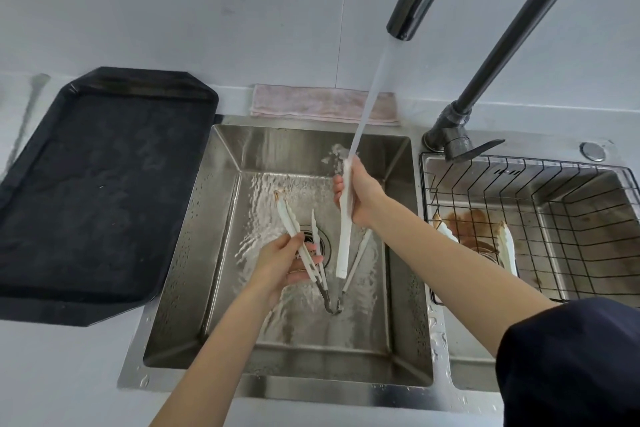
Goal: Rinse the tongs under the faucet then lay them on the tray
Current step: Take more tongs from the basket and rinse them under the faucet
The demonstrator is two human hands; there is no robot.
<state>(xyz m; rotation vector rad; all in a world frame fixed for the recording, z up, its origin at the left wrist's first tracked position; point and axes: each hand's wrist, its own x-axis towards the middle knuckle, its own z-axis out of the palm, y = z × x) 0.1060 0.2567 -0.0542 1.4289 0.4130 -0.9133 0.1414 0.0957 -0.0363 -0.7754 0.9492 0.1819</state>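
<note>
Water runs from the dark faucet (406, 22) into the steel sink (214, 229). My right hand (362, 196) grips one arm of a pair of white tongs (344, 246), and the upper tip sits in the stream. My left hand (282, 262) holds a second pair of white tongs (289, 218) low over the drain. Their tips point up and left, and one tip is stained brown. The lower ends of both pairs come together near a metal loop (332, 308). The black tray (104, 184) lies on the counter left of the sink, with nothing on it.
A pink cloth (322, 104) lies folded behind the sink. The right basin holds a wire basket (561, 204) with another stained pair of white tongs (507, 246) and brown residue. The faucet base and lever (457, 142) stand between the basins. Water drops dot the sink rim.
</note>
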